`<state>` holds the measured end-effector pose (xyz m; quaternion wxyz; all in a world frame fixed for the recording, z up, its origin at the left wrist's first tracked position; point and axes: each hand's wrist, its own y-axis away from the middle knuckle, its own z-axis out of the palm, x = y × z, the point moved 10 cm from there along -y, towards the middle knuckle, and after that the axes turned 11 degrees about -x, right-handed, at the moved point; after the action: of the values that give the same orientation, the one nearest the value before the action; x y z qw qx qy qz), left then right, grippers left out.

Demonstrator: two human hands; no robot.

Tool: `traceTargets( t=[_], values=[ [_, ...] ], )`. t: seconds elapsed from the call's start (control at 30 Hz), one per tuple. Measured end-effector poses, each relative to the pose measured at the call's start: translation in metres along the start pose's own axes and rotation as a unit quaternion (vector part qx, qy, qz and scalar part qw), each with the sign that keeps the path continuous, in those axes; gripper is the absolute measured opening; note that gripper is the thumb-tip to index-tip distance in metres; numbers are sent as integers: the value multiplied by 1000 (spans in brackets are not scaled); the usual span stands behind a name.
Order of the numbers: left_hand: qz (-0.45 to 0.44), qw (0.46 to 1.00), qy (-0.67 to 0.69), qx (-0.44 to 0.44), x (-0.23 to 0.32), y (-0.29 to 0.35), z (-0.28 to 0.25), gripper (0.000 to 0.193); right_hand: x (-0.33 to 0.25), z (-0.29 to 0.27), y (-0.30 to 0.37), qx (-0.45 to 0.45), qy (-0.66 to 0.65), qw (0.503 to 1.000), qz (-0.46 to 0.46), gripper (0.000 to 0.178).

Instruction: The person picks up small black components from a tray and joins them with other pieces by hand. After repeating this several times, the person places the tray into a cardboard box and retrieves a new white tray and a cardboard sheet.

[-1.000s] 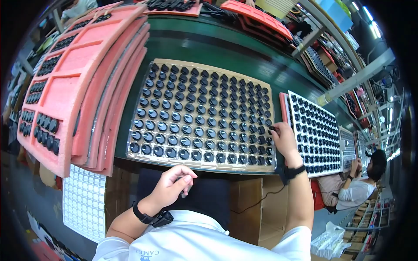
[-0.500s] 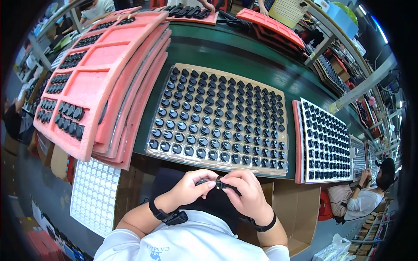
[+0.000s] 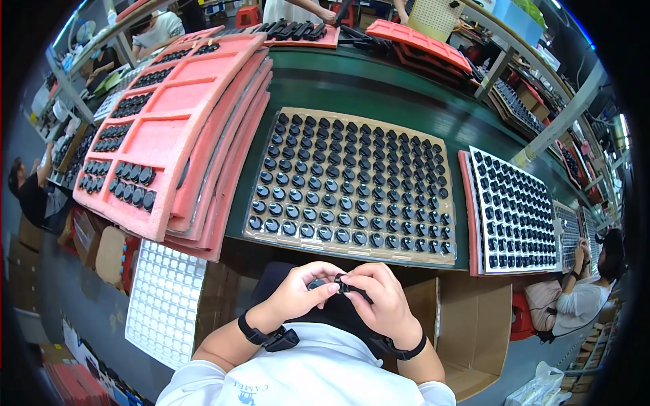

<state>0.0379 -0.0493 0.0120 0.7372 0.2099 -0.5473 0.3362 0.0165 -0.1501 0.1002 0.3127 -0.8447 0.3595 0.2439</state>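
My left hand (image 3: 299,291) and my right hand (image 3: 380,298) meet in front of my body, near the bench's front edge. Between their fingertips they pinch a small black part (image 3: 341,283), its shape mostly covered by the fingers. Dark material also shows beside my left thumb; whether it belongs to the same part cannot be made out. Just beyond my hands lies a clear plastic tray (image 3: 352,255) on the green bench (image 3: 305,78), with rows of short, round, glossy black pieces in its pockets.
A stack of pink foam trays (image 3: 183,135) with black pieces rises at the left. Below it leans a white pocketed tray (image 3: 166,298). At right stand a white tray (image 3: 482,267) of black pieces and a cardboard box (image 3: 474,331). A co-worker (image 3: 579,298) sits farther right.
The whole view has shifted slightly, so the bench and trays appear farther right. My hands keep their grip on the small black part, with little change in finger position.
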Motion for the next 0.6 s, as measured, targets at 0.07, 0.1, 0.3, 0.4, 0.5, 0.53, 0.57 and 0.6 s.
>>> traceTargets(
  t=[0.07, 0.1, 0.3, 0.4, 0.5, 0.53, 0.57, 0.6],
  values=[
    [-9, 1000, -4, -4, -4, -1, -1, 25, 3, 1, 1, 5, -10, 1000, 10, 35],
    [-10, 1000, -2, -2, -6, -2, -3, 25, 6, 2, 1, 8, -12, 1000, 13, 35],
    [-22, 999, 28, -8, -11, -13, -12, 26, 22, 6, -3, 19, -25, 999, 34, 34],
    [-31, 999, 36, -5, -14, -20, -18, 27, 28, 6, -8, 22, -28, 998, 42, 34],
    [-38, 998, 43, -5, -18, -24, -24, 27, 33, 5, -13, 25, -28, 998, 47, 34],
    [-41, 998, 46, -7, -20, -25, -25, 26, 36, 7, -14, 18, -31, 998, 50, 34],
    [-43, 998, 49, -9, -21, -26, -26, 25, 38, 8, -14, 12, -35, 998, 53, 34],
    [-44, 998, 51, -8, -23, -26, -28, 25, 40, 10, -16, 6, -38, 998, 55, 34]
  ],
)
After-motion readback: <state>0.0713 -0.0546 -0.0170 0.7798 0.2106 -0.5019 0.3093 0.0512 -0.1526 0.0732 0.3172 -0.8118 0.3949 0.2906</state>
